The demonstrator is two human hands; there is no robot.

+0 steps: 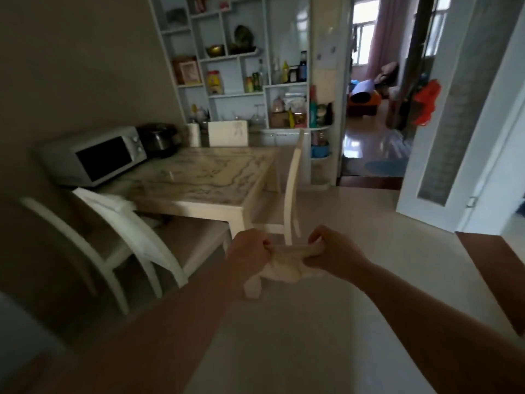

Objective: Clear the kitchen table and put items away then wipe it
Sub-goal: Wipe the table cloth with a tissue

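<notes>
1. I have both arms stretched out over the pale floor (326, 322), near the middle of my view
2. My left hand (250, 251) is curled into a fist, fingers pressed together on one end of a pale cloth (284, 268)
3. My right hand (331, 251) is also curled, pinching the other end of the cloth, so a taut strip runs between the two hands
4. The rest of the cloth hangs bunched below the hands, with one loose corner drooping down on the left side, clear of the floor
5. The counter (210, 177), a marble-patterned table with pale legs, stands farther off and to the left of my hands, not touching them
6. At its far left end sits a white microwave (96, 160), and just beside it on the right a dark rice cooker (159, 139)
7. I can see a small pale speck on the counter top but cannot tell what it is
8. A white chair (130, 234) stands near the left, pushed part way under the counter; another chair (292, 189) stands at the right edge, and a third chair back (227, 133) shows at the far side
9. Open white shelves (227, 61) with bottles and jars fill the far wall
10. On the far right a doorway (375, 109) opens to a brighter room
</notes>
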